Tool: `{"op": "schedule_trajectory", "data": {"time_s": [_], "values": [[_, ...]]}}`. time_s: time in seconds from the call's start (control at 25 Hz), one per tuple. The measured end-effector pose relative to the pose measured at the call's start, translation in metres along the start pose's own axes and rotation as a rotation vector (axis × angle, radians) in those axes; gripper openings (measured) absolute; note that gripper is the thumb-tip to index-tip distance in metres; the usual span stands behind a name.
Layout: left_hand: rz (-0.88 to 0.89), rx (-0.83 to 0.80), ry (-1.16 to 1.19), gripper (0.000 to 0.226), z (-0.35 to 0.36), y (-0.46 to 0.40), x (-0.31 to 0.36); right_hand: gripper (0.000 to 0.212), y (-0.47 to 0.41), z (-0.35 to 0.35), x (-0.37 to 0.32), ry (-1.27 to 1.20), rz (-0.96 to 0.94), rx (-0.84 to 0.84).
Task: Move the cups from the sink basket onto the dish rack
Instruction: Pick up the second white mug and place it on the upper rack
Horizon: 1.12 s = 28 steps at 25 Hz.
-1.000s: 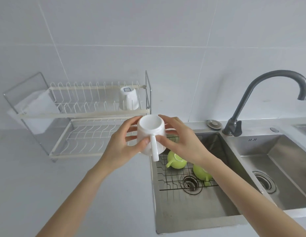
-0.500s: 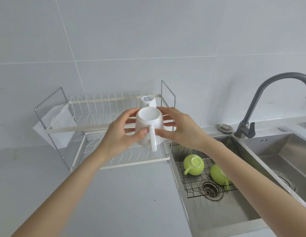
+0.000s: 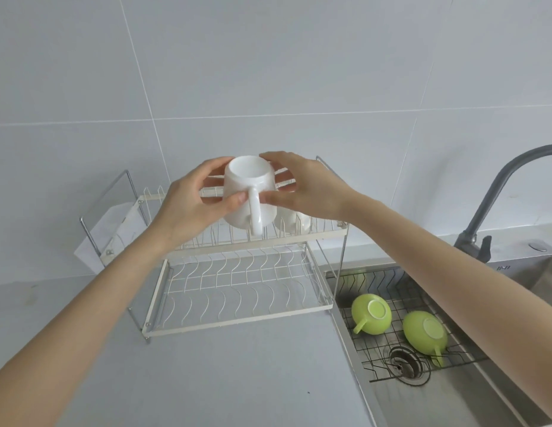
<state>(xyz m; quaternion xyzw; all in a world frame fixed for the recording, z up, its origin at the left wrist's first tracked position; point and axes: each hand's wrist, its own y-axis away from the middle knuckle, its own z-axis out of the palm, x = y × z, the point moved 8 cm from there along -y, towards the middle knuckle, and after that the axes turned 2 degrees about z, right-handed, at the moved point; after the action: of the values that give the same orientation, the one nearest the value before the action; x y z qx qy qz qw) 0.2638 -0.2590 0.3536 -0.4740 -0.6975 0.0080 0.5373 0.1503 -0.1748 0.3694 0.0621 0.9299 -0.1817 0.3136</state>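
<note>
Both our hands, left hand and right hand, fingers closed round an upturned white cup, poise it over the dish rack upper tier; lowering between the wires seems next, two green cups waiting in the sink basket.

You can't read any words or numbers here. The steel sink rim by the tap has a tiny mark, but it is too small and blurry to read.
</note>
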Motion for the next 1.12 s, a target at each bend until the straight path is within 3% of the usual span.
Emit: {"op": "schedule_trajectory", "data": {"time_s": [0.24,0.6,1.12], "values": [[-0.105,-0.019,-0.029,0.048,-0.02,-0.029,-0.045,0.064,-0.055,0.025,0.01,0.058,0.03,-0.055],[-0.305,-0.209,-0.119,0.053,-0.002,-0.054,-0.124,0.065,-0.101,0.08,0.062,0.146,0.151,-0.217],[-0.381,-0.299,-0.211,0.052,0.017,-0.053,-0.142,0.058,-0.107,0.1,0.088,0.177,0.226,-0.281]]}}
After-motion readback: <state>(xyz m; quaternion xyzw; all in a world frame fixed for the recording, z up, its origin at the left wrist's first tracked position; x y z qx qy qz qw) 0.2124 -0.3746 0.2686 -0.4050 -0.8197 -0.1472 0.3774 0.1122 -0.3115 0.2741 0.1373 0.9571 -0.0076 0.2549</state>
